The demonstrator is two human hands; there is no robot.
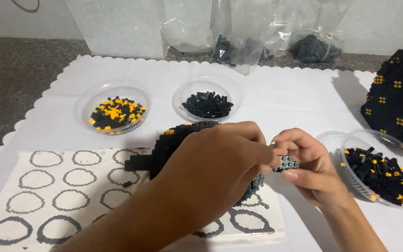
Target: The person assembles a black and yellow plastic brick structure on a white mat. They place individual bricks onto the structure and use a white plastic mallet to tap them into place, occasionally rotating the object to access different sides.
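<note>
Two hands assembling small building bricks at the centre of the frame.

The left hand (215, 161) is curled, fingertips pinched against a small grey brick piece (286, 163), which the right hand (304, 163) grips between thumb and bent fingers at centre right. A black brick model (176, 142) lies behind the left hand on an instruction sheet (61, 191). Clear bowls of bricks sit upper left (113, 112), upper centre (207, 103) and at right (383, 175).

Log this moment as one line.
left hand: on grey brick piece | right hand: pinching it | black model: behind hands
</note>
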